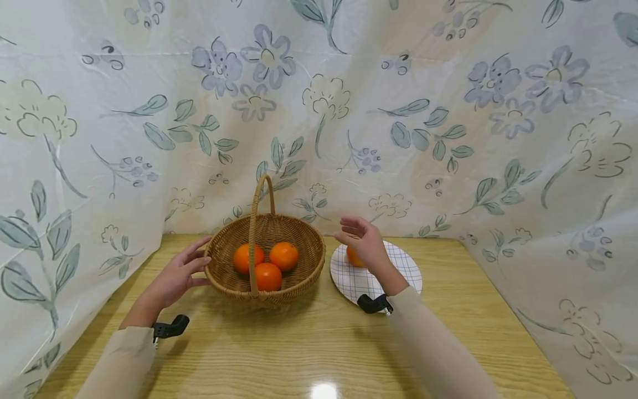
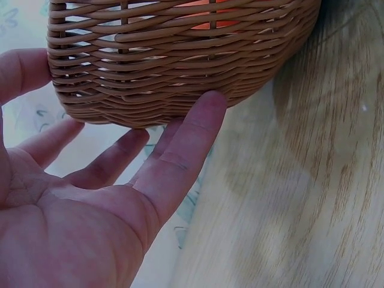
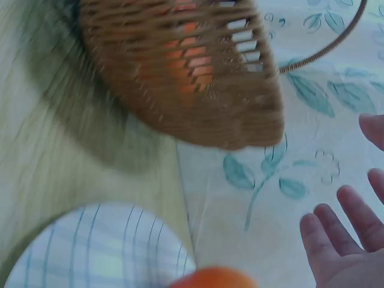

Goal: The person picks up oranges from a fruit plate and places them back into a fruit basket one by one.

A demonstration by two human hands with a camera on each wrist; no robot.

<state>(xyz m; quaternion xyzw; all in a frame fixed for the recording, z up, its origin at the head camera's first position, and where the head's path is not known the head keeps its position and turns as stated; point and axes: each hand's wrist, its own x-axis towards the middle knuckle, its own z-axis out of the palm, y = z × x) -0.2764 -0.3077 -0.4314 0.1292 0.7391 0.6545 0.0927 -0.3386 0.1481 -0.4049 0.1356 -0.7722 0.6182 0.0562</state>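
Note:
A brown wicker basket [image 1: 294, 291] with a tall arched handle stands at the middle left of the table and holds three oranges [image 1: 268, 277]. My left hand [image 1: 171, 280] is at its left side, fingers spread and touching the outer wall and rim; the left wrist view shows the fingertips [image 2: 210, 108] against the weave. To the right of the basket lies a white checked plate [image 1: 405, 269] with one orange [image 1: 354, 257] on it. Over the plate hovers my right hand [image 1: 368, 246], its fingers loosely extended and holding nothing. That hand partly hides the orange.
The wooden table [image 1: 279, 354] has a floral curtain [image 1: 319, 122] around its back and sides, close behind the basket and plate. A narrow strip of tabletop separates basket and plate. The basket handle [image 1: 253, 233] rises well above the rim.

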